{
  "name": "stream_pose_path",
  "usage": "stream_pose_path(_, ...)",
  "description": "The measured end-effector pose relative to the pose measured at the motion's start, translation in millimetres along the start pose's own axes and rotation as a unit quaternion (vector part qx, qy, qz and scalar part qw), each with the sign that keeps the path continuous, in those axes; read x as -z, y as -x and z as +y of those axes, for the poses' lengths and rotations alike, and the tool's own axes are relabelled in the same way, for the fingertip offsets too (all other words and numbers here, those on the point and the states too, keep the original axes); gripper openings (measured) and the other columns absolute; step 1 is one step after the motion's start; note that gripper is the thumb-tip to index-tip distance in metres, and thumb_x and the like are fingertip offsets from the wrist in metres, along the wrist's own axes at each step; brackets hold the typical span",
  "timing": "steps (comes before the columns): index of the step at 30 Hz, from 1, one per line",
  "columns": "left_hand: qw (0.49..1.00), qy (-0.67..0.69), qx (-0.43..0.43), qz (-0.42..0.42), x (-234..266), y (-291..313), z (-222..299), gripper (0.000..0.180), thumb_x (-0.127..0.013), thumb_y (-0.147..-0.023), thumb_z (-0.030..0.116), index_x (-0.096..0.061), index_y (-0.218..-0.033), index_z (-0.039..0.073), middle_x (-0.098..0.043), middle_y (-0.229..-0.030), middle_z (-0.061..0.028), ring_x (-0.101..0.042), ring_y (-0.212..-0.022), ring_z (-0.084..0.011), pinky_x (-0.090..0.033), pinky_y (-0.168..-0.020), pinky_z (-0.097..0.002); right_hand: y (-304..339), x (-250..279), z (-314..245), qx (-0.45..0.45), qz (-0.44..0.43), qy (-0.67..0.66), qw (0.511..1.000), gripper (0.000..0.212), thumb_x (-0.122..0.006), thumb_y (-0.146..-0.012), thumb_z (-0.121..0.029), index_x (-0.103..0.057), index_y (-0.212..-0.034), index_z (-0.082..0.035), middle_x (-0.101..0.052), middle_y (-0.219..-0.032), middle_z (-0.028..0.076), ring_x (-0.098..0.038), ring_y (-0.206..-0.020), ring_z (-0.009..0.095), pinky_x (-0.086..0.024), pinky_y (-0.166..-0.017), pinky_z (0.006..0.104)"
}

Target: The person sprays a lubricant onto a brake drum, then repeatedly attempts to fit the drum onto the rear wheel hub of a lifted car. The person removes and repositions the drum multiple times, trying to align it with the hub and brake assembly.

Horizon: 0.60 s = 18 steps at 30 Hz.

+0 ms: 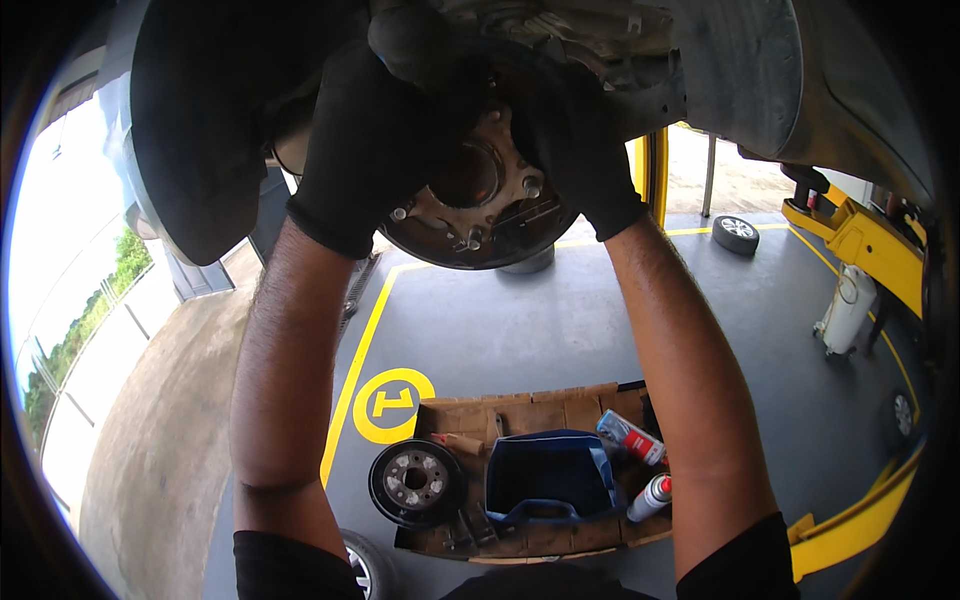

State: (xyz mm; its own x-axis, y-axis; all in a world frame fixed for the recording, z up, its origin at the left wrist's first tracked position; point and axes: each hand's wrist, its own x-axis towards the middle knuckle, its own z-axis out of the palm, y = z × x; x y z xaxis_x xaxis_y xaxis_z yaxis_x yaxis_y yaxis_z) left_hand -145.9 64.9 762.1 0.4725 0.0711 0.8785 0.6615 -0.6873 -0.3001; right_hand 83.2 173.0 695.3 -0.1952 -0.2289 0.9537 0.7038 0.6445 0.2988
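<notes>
Under a raised car, both my arms reach up to a wheel hub (515,187) with bare studs. Behind the hub sits a dark round brake backing plate (520,235). My left hand (365,150), in a black glove, is at the left side of this brake assembly. My right hand (590,150), also in a black glove, is at its right side. Deep shadow hides the fingers of both hands, so their grip does not show. A dark rounded part (405,40) hangs just above my left hand.
Below lies a cardboard sheet (575,403) holding a black brake drum (440,480), a blue bag (600,465), a spray can (650,497) and a red-and-white package (635,438). Yellow lift arms (870,245), a white wheeled tank (848,305) and a wheel (736,235) stand to the right.
</notes>
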Motion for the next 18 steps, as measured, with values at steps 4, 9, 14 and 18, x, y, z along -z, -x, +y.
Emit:
stream_pose_path(4,0.996,0.042,-0.044,0.064,-7.4,13.4,-3.0,0.02,-0.077,-0.095,0.005,-0.076,-0.115,0.004,-0.074,-0.116,-0.0092,-0.074,-0.099,-0.0216,-0.06,-0.086,-0.0316,2.7,-1.2,0.0,0.021,0.019,0.016,0.999,0.038,-0.062,-0.1,-0.012,-0.059,-0.138,-0.008,-0.063,-0.128,0.02,-0.06,-0.12,0.038,-0.05,-0.104,0.048)
stream_pose_path(9,0.988,0.132,-0.019,0.079,-8.6,25.9,-8.7,0.023,-0.075,-0.094,0.003,-0.075,-0.117,0.002,-0.071,-0.111,-0.0082,-0.072,-0.099,-0.0182,-0.059,-0.086,-0.0315,0.3,1.6,-6.0,-0.063,0.026,-0.08,0.994,0.035,-0.058,-0.102,-0.013,-0.062,-0.136,-0.007,-0.064,-0.127,0.021,-0.061,-0.12,0.038,-0.049,-0.104,0.0479)
stream_pose_path(14,0.993,0.091,-0.031,0.072,-2.1,26.9,-17.3,0.023,-0.074,-0.094,0.002,-0.075,-0.117,0.001,-0.07,-0.109,-0.0087,-0.071,-0.098,-0.018,-0.059,-0.087,-0.0312,-1.8,4.7,-11.2,-0.108,0.037,-0.136,0.984,0.034,-0.057,-0.101,-0.012,-0.064,-0.134,-0.006,-0.065,-0.124,0.022,-0.063,-0.119,0.037,-0.051,-0.103,0.0464)
stream_pose_path(18,0.991,0.114,-0.037,0.062,-2.0,24.4,-14.3,0.022,-0.074,-0.095,0.003,-0.075,-0.118,0.002,-0.07,-0.111,-0.01,-0.072,-0.099,-0.0197,-0.059,-0.086,-0.031,-0.8,3.9,-12.1,-0.094,0.032,-0.112,0.989,0.035,-0.056,-0.101,-0.011,-0.063,-0.136,-0.006,-0.065,-0.125,0.022,-0.063,-0.118,0.037,-0.051,-0.101,0.046)
